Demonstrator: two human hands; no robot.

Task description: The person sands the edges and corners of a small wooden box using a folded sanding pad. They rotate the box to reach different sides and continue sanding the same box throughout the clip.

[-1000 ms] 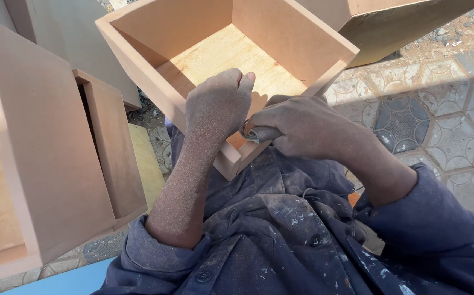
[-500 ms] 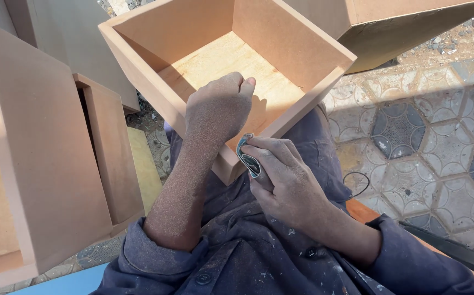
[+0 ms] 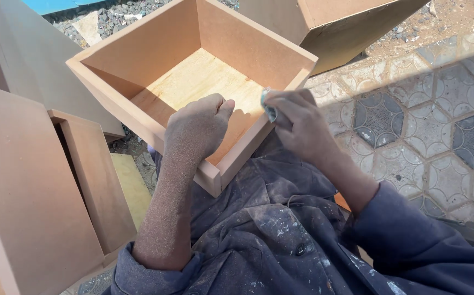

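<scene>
Sandpaper [image 3: 268, 108], folded, pinched in right hand [image 3: 301, 124] against near-right top edge of open wooden box [image 3: 155, 49] | box rests on person's lap | left hand [image 3: 200, 127] fisted over near wall, gripping it | more fibreboard boxes [image 3: 34, 207] at left | patterned paving [image 3: 412, 120] at right

Left hand [image 3: 200, 124] hides the box's [image 3: 248, 46] near wall.

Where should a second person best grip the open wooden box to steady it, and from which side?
Probably the far left wall of the open wooden box, from above: its rim is free and thin enough to pinch. The left hand grips the near wall, the right hand rubs sandpaper along the right wall.
</scene>
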